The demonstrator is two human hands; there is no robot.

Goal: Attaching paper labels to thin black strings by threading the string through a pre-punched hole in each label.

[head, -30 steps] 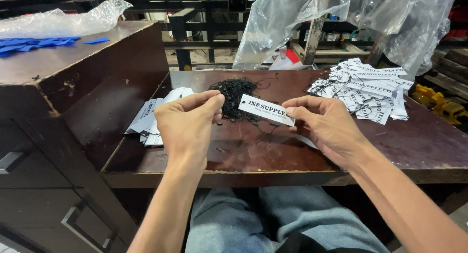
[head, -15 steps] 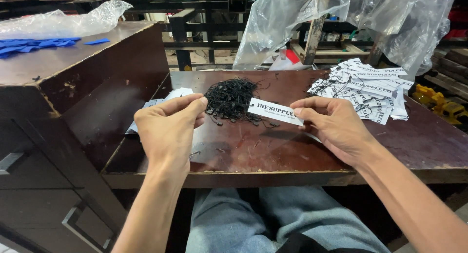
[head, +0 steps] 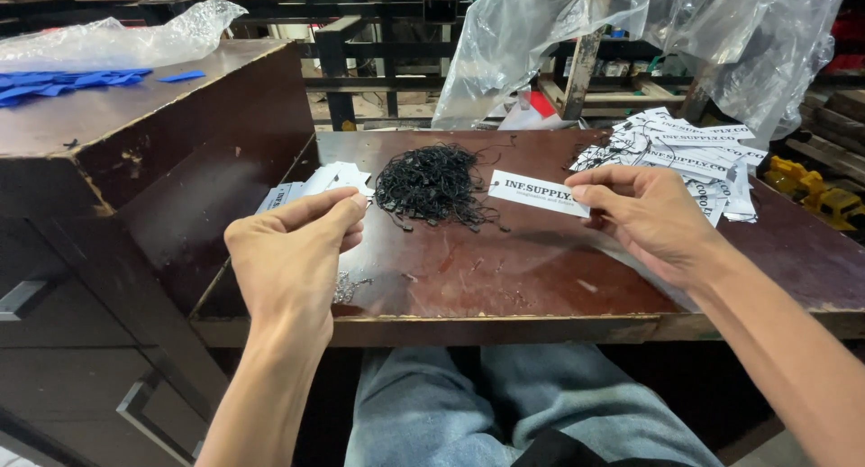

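My right hand (head: 644, 219) pinches a white paper tag (head: 532, 192) with dark print, held level above the dark wooden table (head: 505, 287). My left hand (head: 293, 255) hovers over the table's left part with thumb and fingers pinched together; whether a thin black string sits between them I cannot tell. A heap of black strings (head: 431, 183) lies on the table between and beyond the hands. A stack of white tags (head: 311, 186) rests just behind my left hand. A larger pile of tags with strings (head: 685, 156) lies behind my right hand.
A raised wooden counter (head: 135, 116) at the left carries blue strips (head: 54, 81) and a clear plastic bag (head: 117, 39). Clear plastic sheeting (head: 631, 35) hangs at the back. Yellow toy vehicles (head: 815, 192) sit at the far right. My jeans-clad legs (head: 468, 413) are under the table.
My hands have drawn apart: the left moved left and toward me, away from the tag, while the right kept hold of the tag and shifted right.
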